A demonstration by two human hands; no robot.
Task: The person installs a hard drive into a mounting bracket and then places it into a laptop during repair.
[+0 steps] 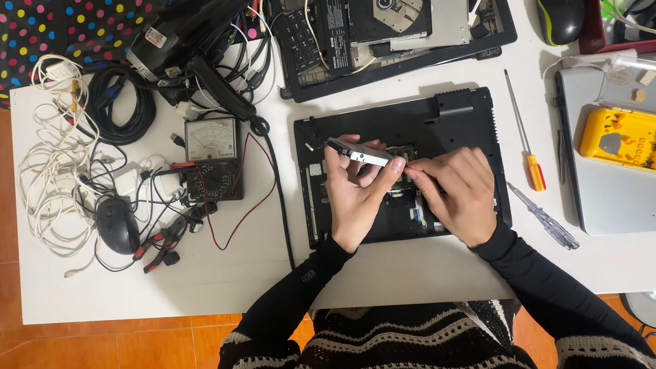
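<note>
Gripping a flat, silvery rectangular drive (358,152) by its edges, the left hand (354,198) lifts it above the black laptop base (449,118) while right hand (455,193) fingertips pinch its end

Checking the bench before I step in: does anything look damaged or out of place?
No damage shows. The black laptop base lies opened, and both hands, left hand and right hand, hold a slim silver drive tilted above it. Tangled cables clutter the left side.

L hand (353,194) grip closed, R hand (455,189) pinching (fingertips meeting), both forearms angled inward
</note>
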